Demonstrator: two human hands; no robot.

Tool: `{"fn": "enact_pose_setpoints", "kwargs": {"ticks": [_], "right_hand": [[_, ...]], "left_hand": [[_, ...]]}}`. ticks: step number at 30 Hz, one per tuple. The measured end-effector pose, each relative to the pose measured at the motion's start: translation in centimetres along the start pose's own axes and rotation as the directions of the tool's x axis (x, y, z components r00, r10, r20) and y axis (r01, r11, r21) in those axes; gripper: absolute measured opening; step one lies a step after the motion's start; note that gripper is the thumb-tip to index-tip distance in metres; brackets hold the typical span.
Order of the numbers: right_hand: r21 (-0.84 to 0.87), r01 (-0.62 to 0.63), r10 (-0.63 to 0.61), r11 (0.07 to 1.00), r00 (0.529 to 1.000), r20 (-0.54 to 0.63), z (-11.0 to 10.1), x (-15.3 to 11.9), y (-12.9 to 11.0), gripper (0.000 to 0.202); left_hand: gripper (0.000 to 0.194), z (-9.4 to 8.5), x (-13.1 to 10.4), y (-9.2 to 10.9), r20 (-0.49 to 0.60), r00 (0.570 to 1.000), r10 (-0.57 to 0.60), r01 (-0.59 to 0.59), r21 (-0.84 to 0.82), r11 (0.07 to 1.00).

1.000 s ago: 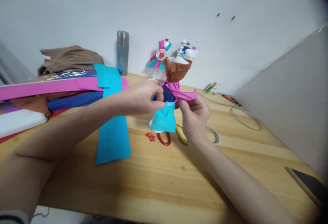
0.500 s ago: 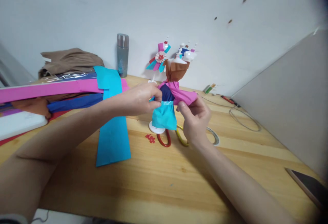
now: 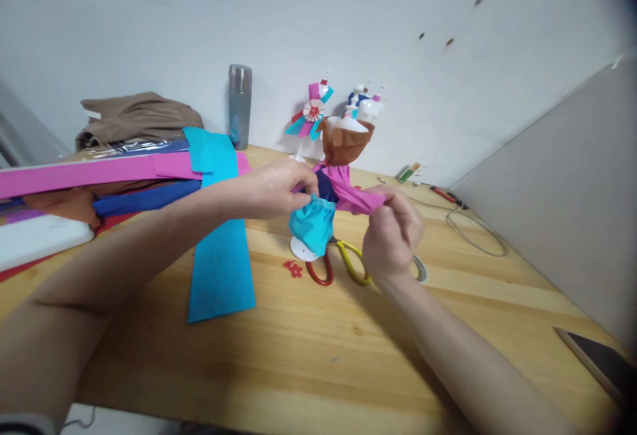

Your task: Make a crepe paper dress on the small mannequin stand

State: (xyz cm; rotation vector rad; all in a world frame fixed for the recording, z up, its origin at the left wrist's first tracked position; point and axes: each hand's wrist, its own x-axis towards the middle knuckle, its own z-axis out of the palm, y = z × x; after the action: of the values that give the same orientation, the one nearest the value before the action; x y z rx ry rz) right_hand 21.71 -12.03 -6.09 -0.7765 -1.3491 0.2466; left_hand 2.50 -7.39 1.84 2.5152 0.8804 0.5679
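A stand wrapped in crepe paper, with a turquoise skirt (image 3: 314, 226), a dark blue middle and a brown flared top (image 3: 346, 144), leans slightly over its white round base (image 3: 304, 249). My left hand (image 3: 279, 189) is closed on the stand's left side, just above the skirt; its fingertips are partly hidden. In my right hand (image 3: 393, 233) the end of a pink crepe paper strip (image 3: 359, 197) is pinched and drawn out taut to the right. Below lie scissors with red and yellow handles (image 3: 352, 262) and small red flower cutouts (image 3: 293, 269).
A long turquoise paper strip (image 3: 223, 276) lies left, by stacked coloured paper (image 3: 109, 173) and brown cloth (image 3: 142, 117). A thermos (image 3: 240, 107) and a ribboned ornament (image 3: 311, 113) stand near the wall. A tape roll (image 3: 421, 268) is partly behind my right hand; a phone (image 3: 600, 363) lies at right.
My right hand has moved right and turned into a fist, stretching the pink strip narrower and tighter. The wrapped stand has tilted, its skirt shifting left and uncovering more of the scissors.
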Motion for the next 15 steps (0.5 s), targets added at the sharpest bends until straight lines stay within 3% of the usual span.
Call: {"fn": "enact_pose_setpoints", "kwargs": {"ticks": [4,7,9,11,13,15], "right_hand": [[0.017,-0.048,0.049,0.999,0.998,-0.026,-0.5,2.4,-0.7,0.021],[-0.021,-0.162,0.164,0.987,0.979,0.117,-0.7,4.5,-0.8,0.033],[0.007,-0.279,0.265,0.960,0.919,0.292,-0.5,5.6,-0.7,0.042],[0.035,-0.402,0.347,0.915,0.827,0.442,0.0,6.4,-0.7,0.044],[0.047,-0.482,0.399,0.875,0.772,0.495,0.6,6.9,-0.7,0.040],[0.067,-0.518,0.426,0.853,0.763,0.486,1.0,7.2,-0.6,0.036]], "left_hand": [[0.022,0.2,0.2,-0.3,0.072,0.997,0.016,-0.018,0.026,0.999],[0.022,0.5,0.3,-0.5,0.051,0.998,0.045,-0.045,0.007,0.999],[0.023,0.7,0.4,-0.6,0.052,0.997,0.053,-0.053,-0.004,0.999],[0.023,0.9,0.5,-0.8,0.048,0.996,0.074,-0.073,-0.015,0.997],[0.023,1.1,0.5,-1.0,0.035,0.995,0.091,-0.090,-0.029,0.996],[0.022,1.1,0.5,-1.1,0.035,0.995,0.098,-0.096,-0.052,0.994]]}}
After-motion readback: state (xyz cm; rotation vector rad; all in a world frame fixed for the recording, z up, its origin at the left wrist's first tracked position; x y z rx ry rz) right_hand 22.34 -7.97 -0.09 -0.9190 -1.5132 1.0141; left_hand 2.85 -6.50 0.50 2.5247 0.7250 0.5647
